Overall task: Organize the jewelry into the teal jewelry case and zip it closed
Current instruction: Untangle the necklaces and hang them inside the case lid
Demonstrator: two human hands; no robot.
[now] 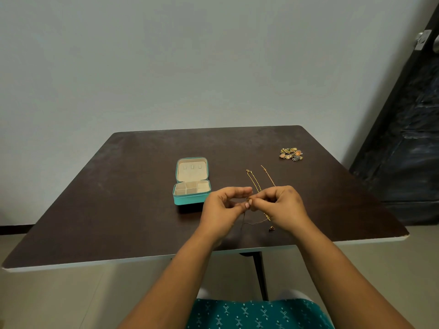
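The open teal zip-around jewelry case with cream lining stands near the centre of the dark brown tabletop, lid raised and its divided compartments exposed. Both hands meet at the case's 3 o'clock. The left hand and the right hand each pinch the thin gold chain necklace with thumb and fingers closed together on it, apparently at the clasp, though the contact point is too small to confirm. The rest of the chain trails toward 12 o'clock across the tabletop and loops back under the right hand. A cluster of multicoloured enamel charms lies well apart, at 1 o'clock from the hands.

Handling: the chain is judged light, limp and prone to tangling or kinking. Hold it near the clasp, or gather it into a loose coil, before lowering it into a compartment.

No brand, label or readable writing is visible.
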